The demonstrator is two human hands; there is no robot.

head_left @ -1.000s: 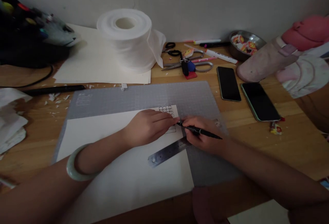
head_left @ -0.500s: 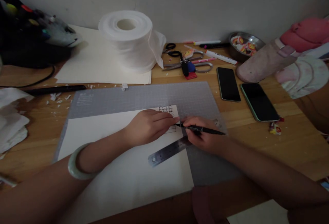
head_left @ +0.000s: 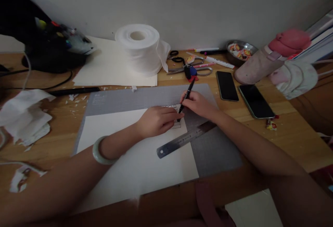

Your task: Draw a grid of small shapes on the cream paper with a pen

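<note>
A slim black pen (head_left: pixel 190 86) is held steeply tilted, tip down, at the far right corner of a flat-laid white sheet (head_left: pixel 145 168), where a partly covered black line drawing (head_left: pixel 177 124) is marked.

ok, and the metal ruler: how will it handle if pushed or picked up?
The metal ruler looks thin and straight, so probably light yet fairly stiff. Lying flat across paper and cutting mat, it may be awkward to get under. Its flat shape suggests sliding, not rolling.

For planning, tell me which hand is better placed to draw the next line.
Probably the right hand: it already holds the pen, while the left hand rests on the paper.
</note>
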